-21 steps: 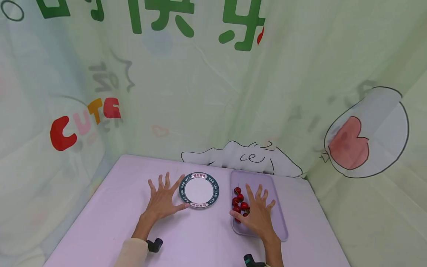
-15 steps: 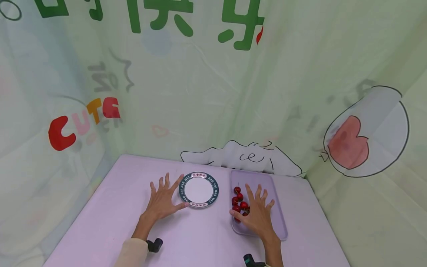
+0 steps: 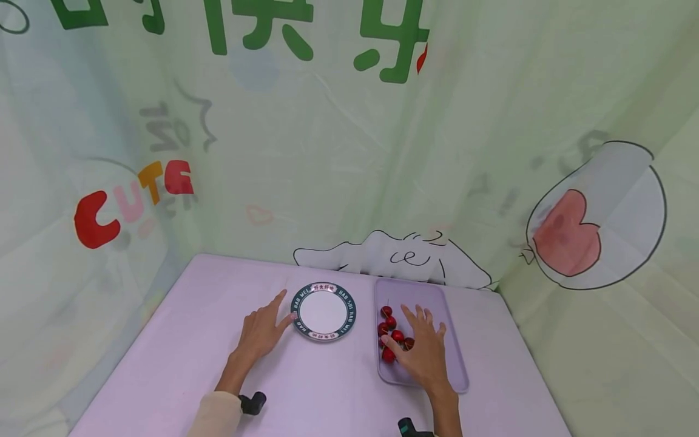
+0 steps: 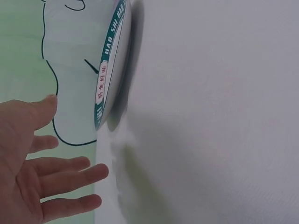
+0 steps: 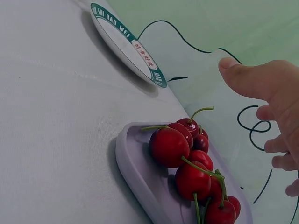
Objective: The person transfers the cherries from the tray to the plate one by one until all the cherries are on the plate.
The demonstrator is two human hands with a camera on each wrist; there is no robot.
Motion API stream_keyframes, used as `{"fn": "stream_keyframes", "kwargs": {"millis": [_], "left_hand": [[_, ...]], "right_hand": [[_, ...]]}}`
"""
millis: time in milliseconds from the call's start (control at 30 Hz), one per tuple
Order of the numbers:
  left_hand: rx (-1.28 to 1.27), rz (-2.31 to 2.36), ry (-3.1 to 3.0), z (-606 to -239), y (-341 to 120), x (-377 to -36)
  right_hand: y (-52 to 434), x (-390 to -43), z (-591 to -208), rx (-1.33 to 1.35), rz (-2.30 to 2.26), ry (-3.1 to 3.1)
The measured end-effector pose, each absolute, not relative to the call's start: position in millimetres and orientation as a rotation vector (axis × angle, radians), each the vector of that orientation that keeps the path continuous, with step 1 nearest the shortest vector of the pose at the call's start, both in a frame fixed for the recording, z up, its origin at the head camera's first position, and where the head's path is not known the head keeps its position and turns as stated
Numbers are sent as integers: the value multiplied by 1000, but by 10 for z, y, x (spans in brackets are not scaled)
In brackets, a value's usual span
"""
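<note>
Cherries [image 3: 391, 335] clustered at near-left of lilac tray [image 3: 437, 297], stems tangled. Right hand [image 3: 423, 349] hovers over them, grip spread, holding nothing. Left hand [image 3: 262, 331] flat on worktop [image 3: 327, 388], fingers relaxed, touching plate [image 3: 323, 311] rim. Best to pinch one stem, lift straight.

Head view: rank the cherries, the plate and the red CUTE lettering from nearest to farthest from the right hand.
1. Cherries, beside the right hand, in the tray.
2. Plate, to its left on the table.
3. CUTE lettering, far left on the backdrop.
</note>
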State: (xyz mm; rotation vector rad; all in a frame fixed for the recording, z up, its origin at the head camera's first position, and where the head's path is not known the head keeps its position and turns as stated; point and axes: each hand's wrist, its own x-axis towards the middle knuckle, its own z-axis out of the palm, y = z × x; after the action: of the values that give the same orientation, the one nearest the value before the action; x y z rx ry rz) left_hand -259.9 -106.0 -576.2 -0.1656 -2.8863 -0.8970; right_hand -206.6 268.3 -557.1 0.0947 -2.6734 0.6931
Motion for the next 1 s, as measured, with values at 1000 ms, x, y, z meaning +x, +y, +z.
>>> {"fn": "stream_keyframes", "kwargs": {"millis": [1000], "left_hand": [[273,-1947,-2460,-5948,-893,-2757]], "right_hand": [[2761,-1967,-5593,-105,675,-2399]]}}
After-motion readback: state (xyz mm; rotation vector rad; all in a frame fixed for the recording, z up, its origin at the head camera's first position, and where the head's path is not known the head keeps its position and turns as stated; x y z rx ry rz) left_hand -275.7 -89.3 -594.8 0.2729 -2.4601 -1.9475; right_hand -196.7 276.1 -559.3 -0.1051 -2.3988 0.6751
